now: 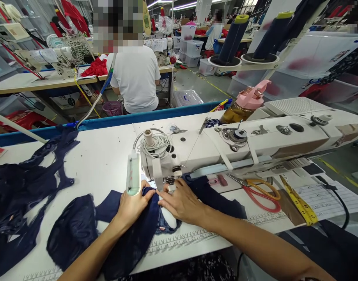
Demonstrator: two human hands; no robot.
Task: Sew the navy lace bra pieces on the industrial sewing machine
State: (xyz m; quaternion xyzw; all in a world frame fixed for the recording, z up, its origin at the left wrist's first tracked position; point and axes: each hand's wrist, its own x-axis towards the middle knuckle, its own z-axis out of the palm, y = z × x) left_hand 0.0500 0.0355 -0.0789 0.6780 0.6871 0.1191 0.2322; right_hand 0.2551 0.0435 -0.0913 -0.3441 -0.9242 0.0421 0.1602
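A piece of navy fabric runs under the head of a white sewing machine and hangs toward the table's front edge. Left of the needle area, my left hand pinches the fabric between thumb and fingers. My right hand is close against the needle area, its fingers bent down on the fabric, with the fingertips partly behind machine parts. Both hands nearly meet there. A clear light guard stands just above my left hand. The needle itself is hidden.
More navy pieces lie at the left. Scissors, a yellow tape measure and a written sheet are at the right. A pink-lidded bottle stands behind the machine. Ahead sits a person in a white shirt.
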